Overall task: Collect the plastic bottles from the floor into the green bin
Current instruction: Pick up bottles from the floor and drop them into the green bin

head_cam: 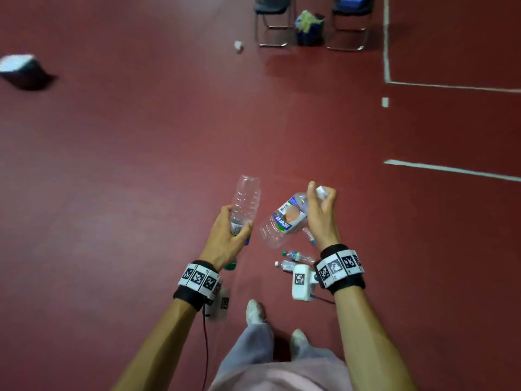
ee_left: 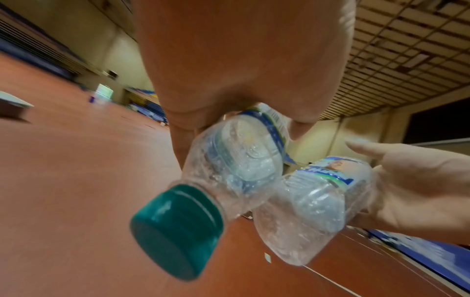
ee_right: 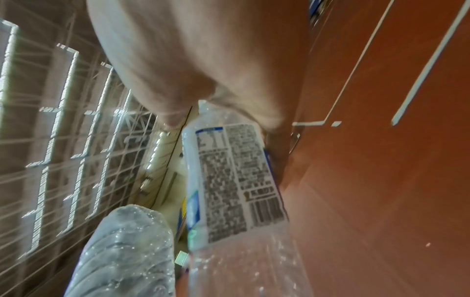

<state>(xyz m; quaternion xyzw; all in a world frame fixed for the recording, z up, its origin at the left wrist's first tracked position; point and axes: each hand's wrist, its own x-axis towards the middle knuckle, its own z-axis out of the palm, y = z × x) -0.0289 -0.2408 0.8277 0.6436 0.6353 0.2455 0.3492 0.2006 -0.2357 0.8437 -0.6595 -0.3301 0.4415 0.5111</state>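
Labels: The bottle in your right hand (head_cam: 321, 214) wears a blue, white and green wrapper (head_cam: 287, 220) with a pale round picture; its back panel (ee_right: 236, 180) carries dense print and a barcode, too blurred to read. The bottle in your left hand (head_cam: 225, 235) shows only a strip of barcode (head_cam: 236, 228).

Left hand: Your fingers and thumb wrap the lower part of a clear ribbed bottle (head_cam: 244, 204), its base pointing away from you and its green cap (ee_left: 175, 231) toward your wrist.

Right hand: You grip the labelled bottle (head_cam: 279, 224) round its neck, white cap (head_cam: 322, 191) poking out between your fingers, body slanting down toward your left hand. The two held bottles hang just beside each other.

Floor bottles: Two more small bottles (head_cam: 294, 261) lie side by side on the red floor (head_cam: 141, 165) below your right wrist, close ahead of your shoes (head_cam: 255, 311), caps pointing left.

Green bin: A dark, blurred container with a pale top (head_cam: 24, 70) sits near the left edge of the floor, well apart from you; its colour cannot be told for sure.

Surroundings: Two dark chairs (head_cam: 275, 18) stand at the far edge of the floor with a blue basket of clutter (head_cam: 308, 28) between them. A white crumpled scrap (head_cam: 238, 46) lies near the chairs. White court lines (head_cam: 451, 169) run along the right.
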